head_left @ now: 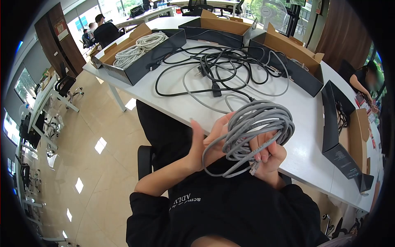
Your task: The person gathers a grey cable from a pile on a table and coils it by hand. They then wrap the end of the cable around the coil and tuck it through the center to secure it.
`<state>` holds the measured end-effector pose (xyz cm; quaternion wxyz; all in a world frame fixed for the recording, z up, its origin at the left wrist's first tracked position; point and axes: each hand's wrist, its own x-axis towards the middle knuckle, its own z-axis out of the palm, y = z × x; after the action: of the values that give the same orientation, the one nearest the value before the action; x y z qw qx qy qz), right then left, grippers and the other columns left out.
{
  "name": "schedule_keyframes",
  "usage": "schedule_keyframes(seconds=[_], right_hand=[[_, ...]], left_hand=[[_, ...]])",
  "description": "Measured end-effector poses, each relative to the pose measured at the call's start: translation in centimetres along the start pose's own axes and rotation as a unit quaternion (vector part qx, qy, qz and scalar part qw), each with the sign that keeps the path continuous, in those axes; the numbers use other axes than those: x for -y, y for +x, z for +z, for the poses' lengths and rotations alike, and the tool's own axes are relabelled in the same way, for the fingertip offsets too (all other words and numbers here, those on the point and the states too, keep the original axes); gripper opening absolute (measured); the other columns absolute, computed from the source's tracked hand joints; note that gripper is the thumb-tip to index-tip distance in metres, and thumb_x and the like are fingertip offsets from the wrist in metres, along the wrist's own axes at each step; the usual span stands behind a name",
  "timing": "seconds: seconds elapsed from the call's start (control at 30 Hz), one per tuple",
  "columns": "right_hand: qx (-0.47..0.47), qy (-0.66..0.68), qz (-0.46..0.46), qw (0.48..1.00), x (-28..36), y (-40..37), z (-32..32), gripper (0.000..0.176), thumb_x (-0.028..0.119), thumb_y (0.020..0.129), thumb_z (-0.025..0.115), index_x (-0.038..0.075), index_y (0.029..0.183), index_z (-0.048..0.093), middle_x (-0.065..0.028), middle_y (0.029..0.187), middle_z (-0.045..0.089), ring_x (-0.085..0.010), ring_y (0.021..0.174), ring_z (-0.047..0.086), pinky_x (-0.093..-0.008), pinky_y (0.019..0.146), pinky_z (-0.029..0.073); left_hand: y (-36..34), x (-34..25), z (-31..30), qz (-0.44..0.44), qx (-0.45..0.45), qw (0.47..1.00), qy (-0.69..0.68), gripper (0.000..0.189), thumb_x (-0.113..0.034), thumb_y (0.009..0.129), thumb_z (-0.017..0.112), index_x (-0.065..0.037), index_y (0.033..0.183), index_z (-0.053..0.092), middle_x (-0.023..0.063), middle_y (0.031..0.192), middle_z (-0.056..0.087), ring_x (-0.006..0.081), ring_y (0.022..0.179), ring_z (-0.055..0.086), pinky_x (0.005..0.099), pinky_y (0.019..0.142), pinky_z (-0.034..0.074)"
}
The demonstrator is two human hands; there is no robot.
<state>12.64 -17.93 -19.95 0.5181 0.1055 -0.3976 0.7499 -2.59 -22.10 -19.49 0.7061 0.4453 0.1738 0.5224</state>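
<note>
Gray cable coil [265, 117]: aloft, near table [306, 142] edge. Left hand [210, 144]: thumb spread wide, fingers partly hidden behind coil's left side. Right hand [270, 157]: fingers curled, gripping strands at lower right.

Grey coil [260, 125] fills the gap between left hand [209, 145] and right hand [271, 159], blocks straight pass. Ahead of both: black cable tangle [204, 68] in the way, box walls [214, 38] standing behind it. Right of right hand: open tabletop [306, 133], passable up to open box [339, 153]. Left of left hand: free air above floor [94, 168], past table edge.
</note>
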Motion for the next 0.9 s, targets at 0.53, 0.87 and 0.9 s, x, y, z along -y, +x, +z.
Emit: schedule_keyframes(seconds=[0.53, 0.87, 0.9], right_hand=[[-0.039, -0.047, 0.077, 0.995, -1.4, -1.8, -0.4, 0.025, 0.004, 0.074, 0.062, -0.001, 0.098, 0.055, -0.0129, 0.113, 0.048, -0.0202, 0.097, 0.052, -0.0304, 0.087, 0.039], [0.045, -0.305, 0.193, 0.932, -1.0, 0.4, 0.0, 0.039, 0.019, 0.073, 0.069, 0.001, 0.102, 0.052, -0.0117, 0.109, 0.045, -0.0162, 0.096, 0.050, -0.0258, 0.081, 0.042], [0.089, -0.348, 0.144, 0.922, -1.3, 0.3, -0.7, 0.043, 0.020, 0.073, 0.068, 0.001, 0.106, 0.049, -0.0117, 0.108, 0.046, -0.0163, 0.097, 0.050, -0.0263, 0.081, 0.042]], left_hand=[[-0.9, 1.9, -1.0, 0.170, -0.075, 0.967, 0.175, 0.078, -0.014, 0.067, 0.076, -0.002, 0.127, 0.027, 0.0146, 0.127, 0.040, 0.0248, 0.116, 0.043, 0.0399, 0.097, 0.034], [-2.1, 1.1, -1.5, 0.287, -0.015, 0.948, 0.135, 0.025, -0.015, 0.079, 0.064, 0.000, 0.089, 0.046, 0.0114, 0.077, 0.059, 0.0208, 0.074, 0.061, 0.0373, 0.076, 0.048], [-2.3, 0.8, -1.5, 0.272, -0.040, 0.942, 0.193, 0.026, -0.015, 0.079, 0.064, 0.000, 0.089, 0.046, 0.0112, 0.076, 0.059, 0.0198, 0.072, 0.060, 0.0354, 0.074, 0.049]])
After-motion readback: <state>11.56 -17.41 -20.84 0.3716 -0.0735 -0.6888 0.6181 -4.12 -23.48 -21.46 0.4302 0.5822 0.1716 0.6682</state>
